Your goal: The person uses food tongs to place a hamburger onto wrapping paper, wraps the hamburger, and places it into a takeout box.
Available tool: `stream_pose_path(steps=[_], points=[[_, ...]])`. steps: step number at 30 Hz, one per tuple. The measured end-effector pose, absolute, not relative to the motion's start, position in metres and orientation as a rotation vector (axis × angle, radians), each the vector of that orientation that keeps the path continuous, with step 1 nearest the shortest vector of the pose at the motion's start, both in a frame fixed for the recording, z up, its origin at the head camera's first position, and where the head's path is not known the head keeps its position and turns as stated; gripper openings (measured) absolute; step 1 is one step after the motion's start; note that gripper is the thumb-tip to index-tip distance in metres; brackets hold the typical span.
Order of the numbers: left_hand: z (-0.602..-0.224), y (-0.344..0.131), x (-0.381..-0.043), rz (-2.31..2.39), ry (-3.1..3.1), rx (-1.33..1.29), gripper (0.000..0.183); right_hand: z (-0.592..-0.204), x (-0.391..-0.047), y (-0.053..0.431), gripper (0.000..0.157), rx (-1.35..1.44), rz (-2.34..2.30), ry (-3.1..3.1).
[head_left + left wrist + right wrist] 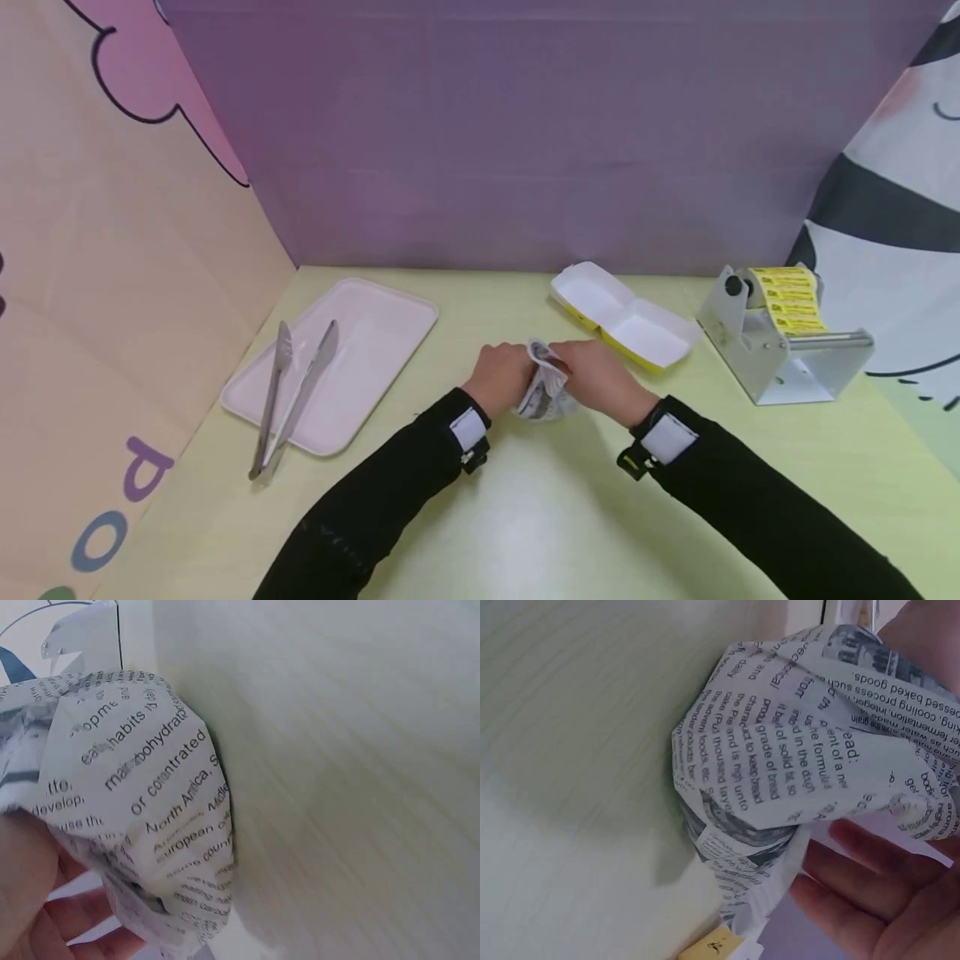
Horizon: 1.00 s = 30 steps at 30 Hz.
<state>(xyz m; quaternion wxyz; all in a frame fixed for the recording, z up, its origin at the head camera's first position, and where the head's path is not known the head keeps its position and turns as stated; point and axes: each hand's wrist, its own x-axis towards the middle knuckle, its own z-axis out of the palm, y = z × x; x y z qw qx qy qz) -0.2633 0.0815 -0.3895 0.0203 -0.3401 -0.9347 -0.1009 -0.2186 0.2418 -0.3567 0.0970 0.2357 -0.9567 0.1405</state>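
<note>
Both hands hold newsprint-patterned wrapping paper (546, 395) just above the middle of the table. My left hand (497, 377) grips its left side, and my right hand (604, 382) grips the right side near the top edge. Up close in the left wrist view, the printed paper (150, 780) bulges and folds, with fingers partly behind it. From the right wrist, the paper (765, 750) tapers to a crumpled lower corner, and the fingers of the right hand (877, 900) curl beside it. Whether anything lies inside the paper cannot be seen.
At the left, metal tongs (273, 400) lie across a pale tray (386, 329), their joined end past its near edge. An opened yellow-and-white clamshell box (651, 328) stands behind my right hand. Farther right is a metal dispenser (810, 375) with a roll of yellow labels (791, 300).
</note>
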Motion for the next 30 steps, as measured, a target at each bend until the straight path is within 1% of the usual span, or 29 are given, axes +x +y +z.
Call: stream_pose_path(steps=[4,7,12,14,17,18,20,21,28,30], points=[[-0.388,0.073,-0.267,-0.471,-2.921,-1.188,0.015,-0.359,-0.227,0.244,0.014,0.696,0.470,-2.891],[-0.384,0.063,-0.270,-0.689,-2.982,-1.264,0.023,-0.359,-0.233,0.244,0.019,0.695,0.432,-2.923],[-0.378,0.050,-0.270,-1.018,-3.080,-1.313,0.039,-0.358,-0.241,0.240,0.019,0.695,0.310,-2.980],[-0.378,0.050,-0.269,-1.093,-3.083,-1.331,0.040,-0.357,-0.243,0.239,0.020,0.684,0.286,-3.012],[-0.381,0.052,-0.269,-1.022,-3.053,-1.382,0.037,-0.355,-0.246,0.236,0.021,0.651,0.247,-3.045],[-0.383,0.053,-0.269,-0.971,-3.035,-1.405,0.039,-0.355,-0.246,0.236,0.021,0.643,0.233,-3.049],[-0.385,0.056,-0.270,-0.865,-3.002,-1.430,0.048,-0.355,-0.247,0.234,0.019,0.627,0.199,-3.044],[-0.385,0.056,-0.270,-0.823,-2.987,-1.438,0.049,-0.355,-0.247,0.233,0.019,0.616,0.185,-3.044],[-0.389,0.058,-0.276,-0.802,-3.001,-1.443,0.049,-0.354,-0.250,0.229,0.011,0.546,0.119,-3.070],[-0.390,0.057,-0.279,-0.815,-3.011,-1.451,0.048,-0.355,-0.250,0.231,0.011,0.554,0.134,-3.066]])
